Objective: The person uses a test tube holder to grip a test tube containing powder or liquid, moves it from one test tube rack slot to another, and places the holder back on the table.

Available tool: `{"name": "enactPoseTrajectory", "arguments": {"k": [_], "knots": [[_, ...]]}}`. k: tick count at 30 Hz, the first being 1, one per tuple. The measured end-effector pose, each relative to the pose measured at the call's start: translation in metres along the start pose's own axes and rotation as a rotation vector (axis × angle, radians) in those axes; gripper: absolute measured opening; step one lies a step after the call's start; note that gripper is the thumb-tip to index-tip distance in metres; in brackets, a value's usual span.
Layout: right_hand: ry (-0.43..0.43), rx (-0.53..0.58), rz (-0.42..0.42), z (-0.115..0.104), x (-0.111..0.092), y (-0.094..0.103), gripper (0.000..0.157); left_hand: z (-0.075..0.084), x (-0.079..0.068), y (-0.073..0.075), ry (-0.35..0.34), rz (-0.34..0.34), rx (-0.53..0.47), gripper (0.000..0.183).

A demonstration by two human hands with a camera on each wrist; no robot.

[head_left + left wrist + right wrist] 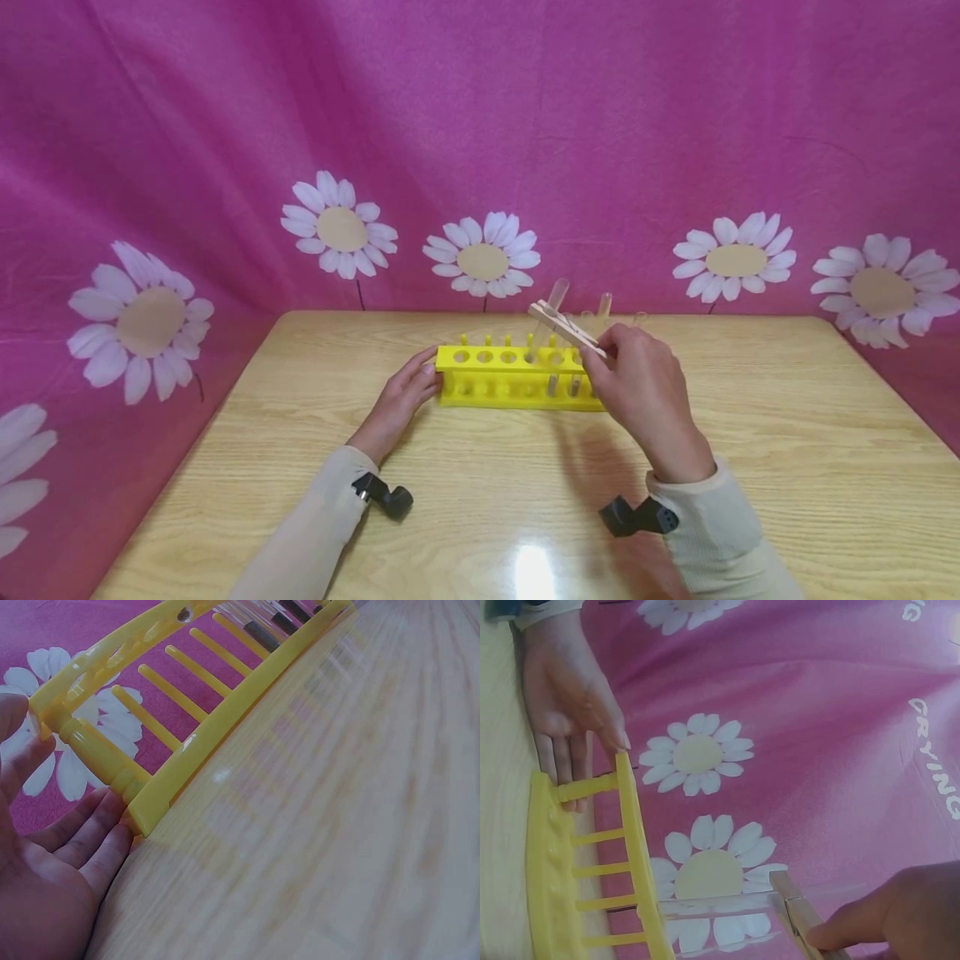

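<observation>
My left hand (399, 402) holds the left end of a yellow test tube rack (495, 401). Its thumb side is at the upper plate and the other fingers lie against the end post and base. A wooden spring clamp (564, 325) is pinched between the thumb and fingers of my right hand (649, 385). The clamp's jaws are closed around a clear glass test tube (558, 292), which leans over the rack. In the right wrist view, the lower end of this test tube (716, 904) meets the rack's upper plate, at a hole near the middle.
More test tubes (605, 304) stand toward the rack's right end, some with dark contents (261, 636) at the bottom. Thin yellow pegs (171, 691) line the rack. A wood-grain table (450, 500) lies under everything, and a pink flowered cloth (615, 150) hangs behind and beside it.
</observation>
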State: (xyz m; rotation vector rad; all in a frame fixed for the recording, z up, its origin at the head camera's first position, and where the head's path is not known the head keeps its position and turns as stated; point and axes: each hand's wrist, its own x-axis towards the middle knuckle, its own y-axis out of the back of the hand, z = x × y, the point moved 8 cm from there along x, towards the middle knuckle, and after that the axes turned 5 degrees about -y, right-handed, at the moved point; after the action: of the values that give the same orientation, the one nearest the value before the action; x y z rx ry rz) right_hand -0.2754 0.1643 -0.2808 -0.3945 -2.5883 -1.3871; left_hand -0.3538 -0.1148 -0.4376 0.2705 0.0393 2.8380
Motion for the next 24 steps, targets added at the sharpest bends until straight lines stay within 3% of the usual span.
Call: {"name": "enactPoseTrajectory", "arguments": {"k": [10,24], "knots": [[-0.026,0.003,-0.027,-0.001,-0.001,-0.009,0.019,-0.001,0.0,-0.001,0.006,-0.002,0.004,0.061],[0.0,-0.018,-0.029,-0.002,0.001,-0.014,0.018,0.0,0.0,0.0,-0.01,0.002,-0.018,0.063]]}}
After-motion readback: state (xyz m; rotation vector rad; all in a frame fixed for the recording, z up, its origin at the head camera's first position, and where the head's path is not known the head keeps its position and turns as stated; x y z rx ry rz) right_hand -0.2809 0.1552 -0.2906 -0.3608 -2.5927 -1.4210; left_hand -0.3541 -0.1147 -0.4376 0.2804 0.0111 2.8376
